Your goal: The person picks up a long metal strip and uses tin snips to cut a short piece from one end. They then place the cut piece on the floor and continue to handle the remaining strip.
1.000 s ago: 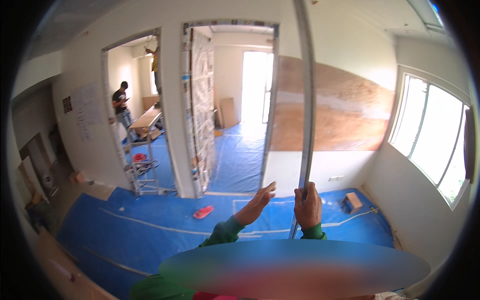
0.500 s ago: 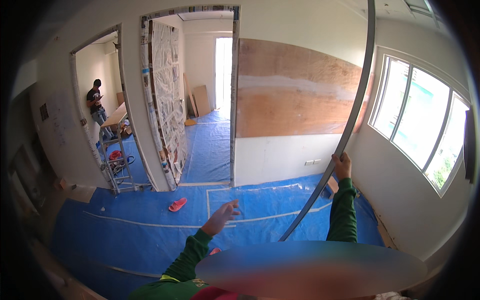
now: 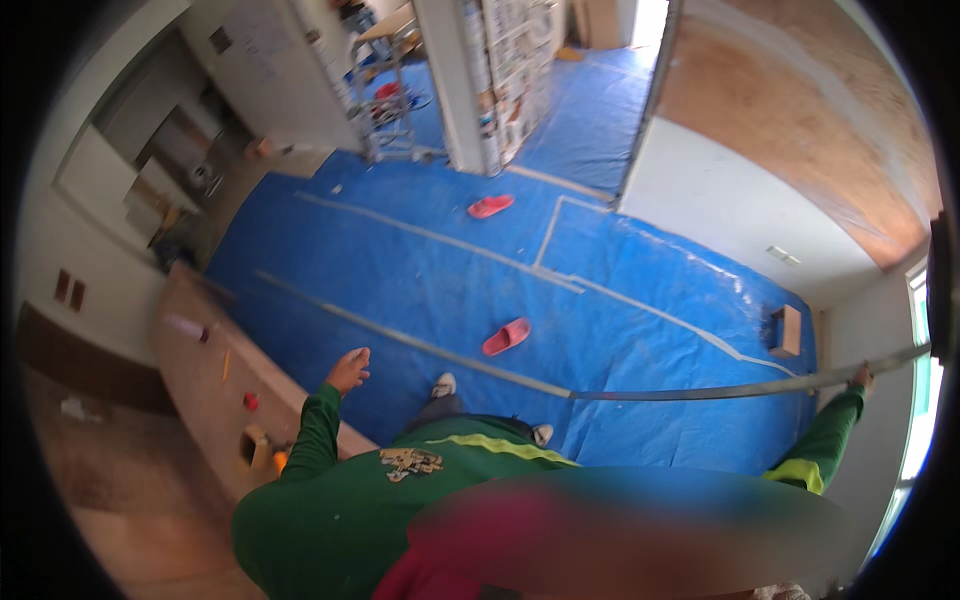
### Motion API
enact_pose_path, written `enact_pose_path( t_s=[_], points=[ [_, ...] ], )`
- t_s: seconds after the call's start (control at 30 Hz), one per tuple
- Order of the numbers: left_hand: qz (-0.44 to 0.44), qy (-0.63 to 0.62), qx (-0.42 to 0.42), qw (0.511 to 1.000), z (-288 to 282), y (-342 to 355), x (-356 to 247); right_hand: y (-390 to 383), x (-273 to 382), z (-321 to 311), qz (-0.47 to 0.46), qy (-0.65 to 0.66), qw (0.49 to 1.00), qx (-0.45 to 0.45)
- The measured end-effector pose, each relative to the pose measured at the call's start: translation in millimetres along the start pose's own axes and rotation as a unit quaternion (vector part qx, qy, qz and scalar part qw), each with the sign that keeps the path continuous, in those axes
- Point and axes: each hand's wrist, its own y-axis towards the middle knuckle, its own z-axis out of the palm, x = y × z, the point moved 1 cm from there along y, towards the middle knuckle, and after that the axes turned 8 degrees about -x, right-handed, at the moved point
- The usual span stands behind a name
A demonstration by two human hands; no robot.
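- The long metal strip (image 3: pixel 720 392) has swung from steep to nearly level, lower right.
- My right hand (image 3: pixel 862 377) (the nearer one) closes round it; most of its length stretches leftward.
- My left hand (image 3: pixel 349 370), left of centre, hangs empty, fingers parted.

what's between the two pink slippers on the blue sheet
A pale line on the blue sheet runs between the farther slipper and the nearer slipper in the head view.

Pink slippers (image 3: pixel 506 337) on blue sheet (image 3: pixel 400 285); brown box (image 3: pixel 790 331) near wall (image 3: pixel 720 195).
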Motion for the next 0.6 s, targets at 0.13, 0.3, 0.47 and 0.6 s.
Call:
enact_pose_path(
  t_s=[0.13,0.3,0.47,0.6],
  points=[
    [-0.064,-0.042,-0.003,0.997,-21.3,-25.6,48.6,-44.6,18.0,-21.7,-0.151,-0.228,0.954,-0.124],
    [-0.064,-0.056,0.061,0.995,-10.1,13.7,61.9,-196.2,73.4,-11.0,-0.196,-0.111,0.964,-0.141],
    [0.005,-0.089,0.084,0.992,-23.2,79.8,48.4,-421.7,161.9,24.6,-0.334,-0.019,0.94,-0.066],
    [0.042,-0.128,-0.001,0.991,-84.7,107.1,75.7,-635.4,224.7,42.9,-0.377,0.046,0.921,0.088]
  ],
)
